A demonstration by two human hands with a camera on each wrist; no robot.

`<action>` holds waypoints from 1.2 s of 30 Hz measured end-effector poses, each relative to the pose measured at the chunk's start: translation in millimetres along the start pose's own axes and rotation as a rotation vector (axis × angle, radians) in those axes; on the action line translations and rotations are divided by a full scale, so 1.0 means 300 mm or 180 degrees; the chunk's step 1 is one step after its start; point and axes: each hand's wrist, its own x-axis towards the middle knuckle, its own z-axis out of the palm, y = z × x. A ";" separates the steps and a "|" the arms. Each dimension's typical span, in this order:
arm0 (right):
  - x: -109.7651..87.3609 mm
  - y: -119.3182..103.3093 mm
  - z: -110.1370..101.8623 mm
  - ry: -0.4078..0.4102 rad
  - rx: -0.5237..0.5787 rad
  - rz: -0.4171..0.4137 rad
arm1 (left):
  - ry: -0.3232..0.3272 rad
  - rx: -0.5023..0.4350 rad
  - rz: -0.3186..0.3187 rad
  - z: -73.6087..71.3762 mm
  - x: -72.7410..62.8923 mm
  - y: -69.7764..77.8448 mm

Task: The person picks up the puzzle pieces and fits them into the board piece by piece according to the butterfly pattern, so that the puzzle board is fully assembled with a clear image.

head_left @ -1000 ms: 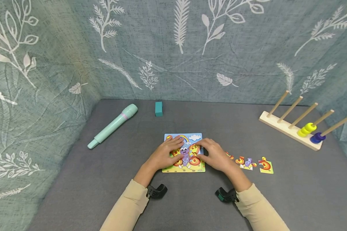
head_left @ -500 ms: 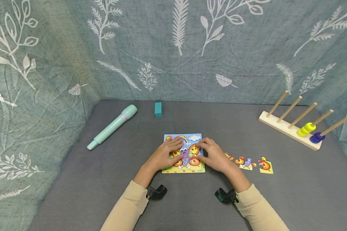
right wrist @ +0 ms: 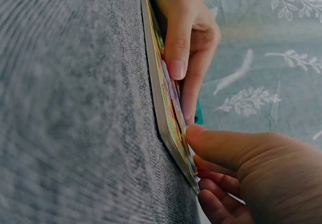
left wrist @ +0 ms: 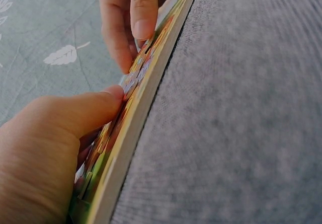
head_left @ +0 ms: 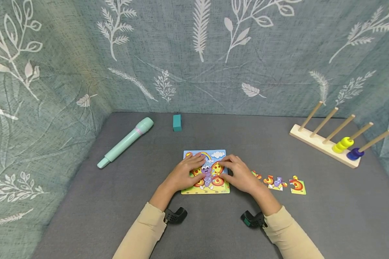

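The head view faces forward and down from above; 2 close wrist views share the puzzle (head_left: 207,180) edge-on.

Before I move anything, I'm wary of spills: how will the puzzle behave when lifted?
The puzzle looks stiff, given its thick, straight edge. Tilted, it could shed pieces, since seams show between them. Lying flat, it seems unlikely to roll.

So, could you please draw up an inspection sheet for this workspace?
Surface: dark grey tabletop, woven-looking.
Job's things: butterfly puzzle board, lying flat; loose puzzle pieces to its right.
Clutter: pale green tube, teal block, wooden peg stand with yellow beads and blue beads.
Hands: left hand rests on the board's left side; right hand touches its right side, grip unclear.
Cables: nothing seen.
Surroundings: leaf-patterned fabric behind and to the sides.
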 end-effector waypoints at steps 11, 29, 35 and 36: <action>0.001 0.002 0.012 0.0039 -0.0102 -0.0022 | 0.0036 0.0020 0.0019 0.004 -0.001 -0.001; -0.006 0.003 0.015 -0.0019 -0.0035 -0.0041 | 0.0098 0.0001 0.0097 -0.029 -0.085 -0.014; -0.008 0.009 0.011 0.0047 0.0052 -0.0025 | 0.0107 0.0066 0.0001 -0.058 -0.158 -0.023; -0.009 0.010 0.009 0.0059 0.0061 -0.0017 | 0.0094 0.0067 -0.0024 -0.062 -0.165 -0.022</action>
